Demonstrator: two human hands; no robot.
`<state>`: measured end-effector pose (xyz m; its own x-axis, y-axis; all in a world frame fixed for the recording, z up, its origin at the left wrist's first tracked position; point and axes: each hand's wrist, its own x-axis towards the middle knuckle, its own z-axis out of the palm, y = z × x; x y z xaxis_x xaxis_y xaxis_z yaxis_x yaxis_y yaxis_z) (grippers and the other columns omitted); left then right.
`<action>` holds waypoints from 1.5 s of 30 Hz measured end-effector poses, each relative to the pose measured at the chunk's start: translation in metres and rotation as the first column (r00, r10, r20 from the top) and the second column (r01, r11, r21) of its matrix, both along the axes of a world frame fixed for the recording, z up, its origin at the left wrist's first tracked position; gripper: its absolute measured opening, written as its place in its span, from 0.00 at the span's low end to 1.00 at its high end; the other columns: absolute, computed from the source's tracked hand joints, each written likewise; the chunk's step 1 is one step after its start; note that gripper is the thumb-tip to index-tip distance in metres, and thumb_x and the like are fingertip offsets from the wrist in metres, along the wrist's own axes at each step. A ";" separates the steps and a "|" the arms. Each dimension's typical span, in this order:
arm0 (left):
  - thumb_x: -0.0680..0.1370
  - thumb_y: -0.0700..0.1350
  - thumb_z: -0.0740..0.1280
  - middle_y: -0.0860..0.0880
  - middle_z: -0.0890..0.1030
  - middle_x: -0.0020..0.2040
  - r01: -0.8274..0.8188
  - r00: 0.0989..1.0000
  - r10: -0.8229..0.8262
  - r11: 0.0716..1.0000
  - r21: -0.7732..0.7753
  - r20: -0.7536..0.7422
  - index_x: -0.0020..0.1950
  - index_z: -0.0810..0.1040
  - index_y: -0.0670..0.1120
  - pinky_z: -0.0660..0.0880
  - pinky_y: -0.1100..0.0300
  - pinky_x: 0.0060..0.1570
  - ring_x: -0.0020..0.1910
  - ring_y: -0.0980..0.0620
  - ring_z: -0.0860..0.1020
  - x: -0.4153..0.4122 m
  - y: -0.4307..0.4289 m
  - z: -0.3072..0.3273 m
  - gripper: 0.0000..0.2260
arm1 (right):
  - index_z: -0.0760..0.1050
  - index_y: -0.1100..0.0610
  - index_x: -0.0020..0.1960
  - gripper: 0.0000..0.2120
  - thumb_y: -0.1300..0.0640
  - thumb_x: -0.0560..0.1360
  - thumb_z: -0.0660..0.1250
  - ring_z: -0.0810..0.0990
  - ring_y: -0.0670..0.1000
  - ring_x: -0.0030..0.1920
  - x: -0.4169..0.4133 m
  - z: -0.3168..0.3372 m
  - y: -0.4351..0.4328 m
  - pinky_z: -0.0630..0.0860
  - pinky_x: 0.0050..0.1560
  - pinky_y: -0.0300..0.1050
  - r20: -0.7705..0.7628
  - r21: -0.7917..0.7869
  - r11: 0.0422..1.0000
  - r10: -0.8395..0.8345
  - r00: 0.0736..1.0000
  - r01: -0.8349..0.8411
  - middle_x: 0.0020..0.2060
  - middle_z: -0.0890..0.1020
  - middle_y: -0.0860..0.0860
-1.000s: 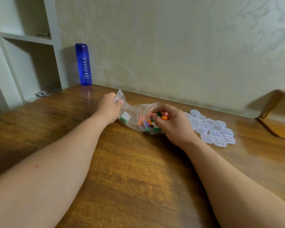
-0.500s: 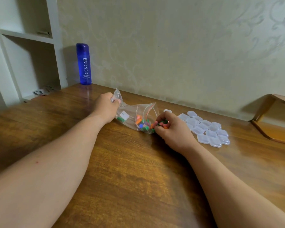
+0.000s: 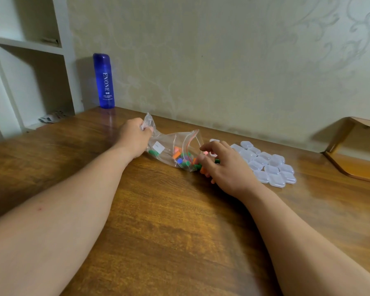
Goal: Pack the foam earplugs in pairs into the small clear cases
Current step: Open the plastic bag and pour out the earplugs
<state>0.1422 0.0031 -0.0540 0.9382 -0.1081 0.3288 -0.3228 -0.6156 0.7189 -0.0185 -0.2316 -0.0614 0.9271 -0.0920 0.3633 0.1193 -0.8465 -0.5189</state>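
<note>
- On the wooden table point(image 3: 179, 221), head view: left hand point(image 3: 135, 137) pinches the bag point(image 3: 171, 148) shut-fisted at its closed end.
- Right hand point(image 3: 224, 167), fingers loosely curled, rakes earplugs point(image 3: 185, 160) at the bag's mouth.
- Clear cases point(image 3: 269, 165) just beside, apparently all unfilled; packing has barely begun.

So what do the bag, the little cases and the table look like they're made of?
The bag looks like thin clear plastic film: it crinkles and shows the earplugs through it. The cases seem rigid, slightly frosted plastic with glossy highlights. The table looks like varnished wood, with visible grain; possibly veneer.
</note>
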 end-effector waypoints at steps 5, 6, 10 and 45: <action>0.87 0.49 0.64 0.48 0.81 0.49 0.007 1.000 -0.007 1.000 0.000 0.002 0.50 0.77 0.46 0.83 0.50 0.41 0.47 0.51 0.81 -0.001 0.000 0.001 0.10 | 0.73 0.41 0.69 0.14 0.42 0.89 0.54 0.85 0.46 0.42 -0.001 0.005 0.000 0.85 0.44 0.50 -0.011 0.004 0.999 -0.052 0.999 0.052 0.61 0.77 0.41; 0.87 0.49 0.64 0.48 0.81 0.49 0.010 1.000 -0.010 1.000 0.000 -0.001 0.51 0.78 0.46 0.83 0.48 0.43 0.48 0.51 0.81 -0.002 0.000 0.002 0.10 | 0.72 0.42 0.71 0.15 0.44 0.89 0.53 0.85 0.46 0.38 -0.001 0.006 0.000 0.85 0.41 0.48 -0.028 0.011 0.998 -0.058 0.998 0.058 0.60 0.77 0.42; 0.87 0.49 0.64 0.50 0.79 0.48 0.018 1.000 -0.018 1.000 -0.005 -0.019 0.53 0.78 0.45 0.85 0.45 0.49 0.48 0.51 0.80 -0.003 -0.002 0.002 0.09 | 0.67 0.43 0.78 0.18 0.49 0.90 0.51 0.85 0.43 0.32 -0.003 0.009 -0.001 0.81 0.33 0.39 -0.047 -0.015 0.995 -0.097 0.994 0.096 0.66 0.79 0.46; 0.87 0.53 0.66 0.45 0.86 0.64 0.261 0.831 -0.528 0.647 -0.716 -0.173 0.71 0.78 0.50 0.82 0.39 0.61 0.60 0.42 0.86 -0.003 -0.013 0.009 0.15 | 0.79 0.47 0.70 0.17 0.47 0.87 0.57 0.70 0.52 0.65 0.039 0.021 0.025 0.67 0.60 0.50 -0.165 -0.509 0.856 0.008 0.986 -0.092 0.65 0.77 0.48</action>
